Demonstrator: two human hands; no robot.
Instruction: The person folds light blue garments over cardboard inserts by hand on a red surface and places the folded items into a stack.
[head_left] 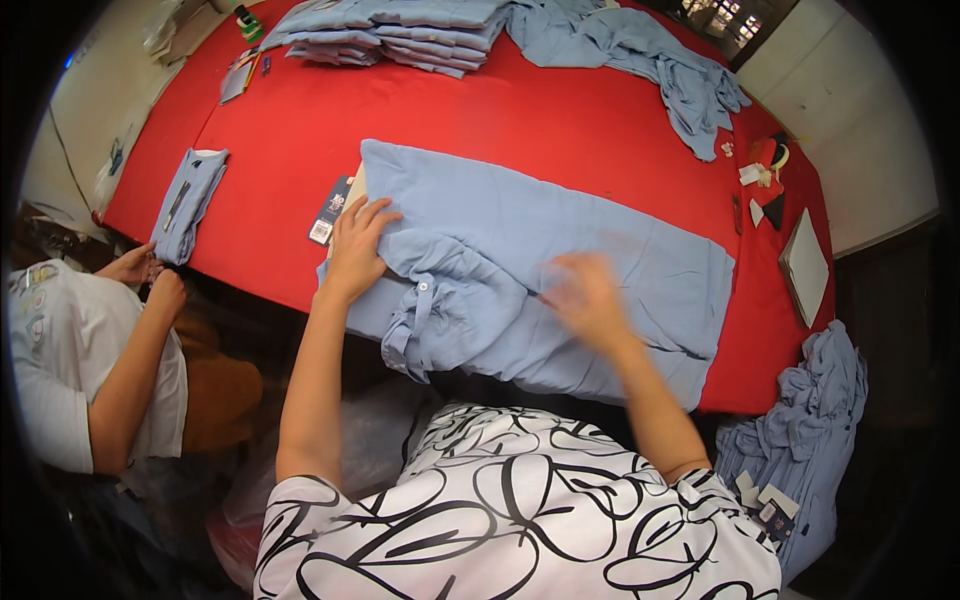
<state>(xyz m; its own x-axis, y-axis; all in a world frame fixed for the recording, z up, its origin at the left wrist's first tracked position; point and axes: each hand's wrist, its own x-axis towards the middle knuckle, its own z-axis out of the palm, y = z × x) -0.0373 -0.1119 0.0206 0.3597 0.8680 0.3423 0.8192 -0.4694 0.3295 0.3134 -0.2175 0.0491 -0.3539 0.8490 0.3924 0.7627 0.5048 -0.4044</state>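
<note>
A light blue shirt (640, 240) lies partly folded in front of me, one long side turned inward. Its sleeve (455, 300), with a buttoned tab, is bunched near the table's front edge. My left hand (357, 245) rests on the shirt's left end, fingers stretched out over a pale card edge (353, 190). Beside that hand a dark hang tag (330, 212) sticks out onto the table. Over the middle of the shirt is my right hand (590, 295), smeared by motion; whether its fingers grip the cloth cannot be made out.
Stacked folded blue shirts (400, 35) and loose blue garments (640, 60) occupy the far side of the red table (450, 110). At left, another person's hands (150, 275) are by a small folded garment (190, 205). More blue clothes (810, 440) hang at right, below white sheets (804, 268).
</note>
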